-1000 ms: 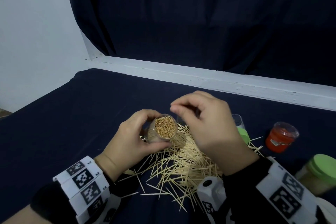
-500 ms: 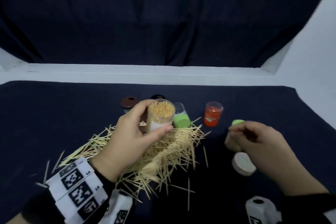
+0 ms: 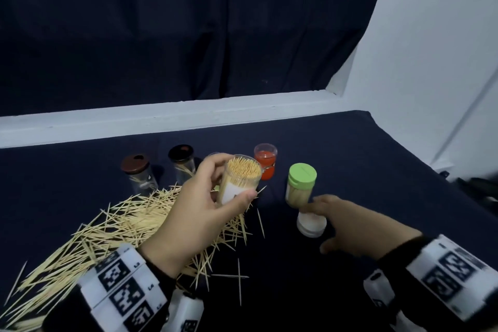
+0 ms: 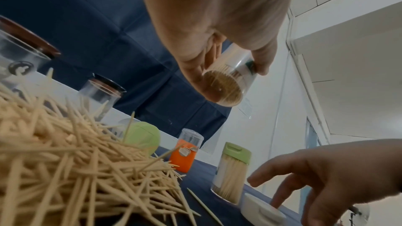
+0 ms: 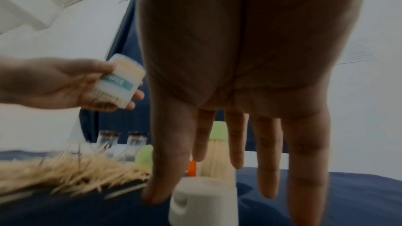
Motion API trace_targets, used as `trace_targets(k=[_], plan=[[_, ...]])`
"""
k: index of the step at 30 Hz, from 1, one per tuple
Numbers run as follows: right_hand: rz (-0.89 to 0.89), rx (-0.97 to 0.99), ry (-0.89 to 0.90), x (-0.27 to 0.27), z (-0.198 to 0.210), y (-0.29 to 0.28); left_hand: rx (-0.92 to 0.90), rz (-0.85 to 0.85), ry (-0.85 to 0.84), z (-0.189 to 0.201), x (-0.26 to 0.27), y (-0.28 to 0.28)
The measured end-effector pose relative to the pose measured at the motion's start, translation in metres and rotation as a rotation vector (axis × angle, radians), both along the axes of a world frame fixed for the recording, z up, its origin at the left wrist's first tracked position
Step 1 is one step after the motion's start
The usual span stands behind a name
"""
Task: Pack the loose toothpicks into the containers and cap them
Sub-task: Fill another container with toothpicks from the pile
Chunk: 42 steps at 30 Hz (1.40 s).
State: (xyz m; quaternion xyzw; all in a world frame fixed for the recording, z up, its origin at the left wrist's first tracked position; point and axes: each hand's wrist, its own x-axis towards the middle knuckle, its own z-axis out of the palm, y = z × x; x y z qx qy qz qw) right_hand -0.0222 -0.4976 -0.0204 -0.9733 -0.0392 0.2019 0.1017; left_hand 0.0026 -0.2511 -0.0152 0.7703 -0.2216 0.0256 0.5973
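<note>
Our left hand (image 3: 199,213) grips the full, uncapped toothpick container (image 3: 240,182) above the loose toothpicks (image 3: 113,229) on the worktop (image 3: 350,164); right hand (image 3: 358,226) fingers (image 5: 269,157) released, spread over the white cap (image 3: 311,225).

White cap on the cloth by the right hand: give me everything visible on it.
The white cap is a short round piece that looks like matte plastic, with a moulded flip-tab recess showing in the right wrist view. It lies on the dark cloth, just in front of the green-capped container. The right hand reaches over it with fingers straight, no grip yet.
</note>
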Motion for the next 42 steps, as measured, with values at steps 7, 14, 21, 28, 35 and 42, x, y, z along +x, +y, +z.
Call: trace_targets(k=[7,14,21,28,35,42], plan=[[0.043,-0.043,-0.080,0.006,-0.009,0.012,-0.041,-0.028,0.010,-0.002,0.000,-0.003],[-0.208,0.884,-0.404,-0.005,0.026,0.029,-0.058,0.066,0.036,-0.007,0.006,0.006],[-0.202,1.158,-0.338,-0.009,0.039,0.065,-0.142,0.052,0.124,-0.015,0.002,0.010],[-0.125,1.084,-0.309,-0.008,0.045,0.073,-0.106,-0.012,0.086,-0.012,-0.004,0.008],[-0.032,0.914,-0.373,-0.012,0.046,0.070,-0.149,-0.131,0.164,-0.010,-0.008,0.009],[-0.032,0.840,-0.399,-0.015,0.043,0.075,0.007,-0.086,0.086,-0.008,-0.006,0.010]])
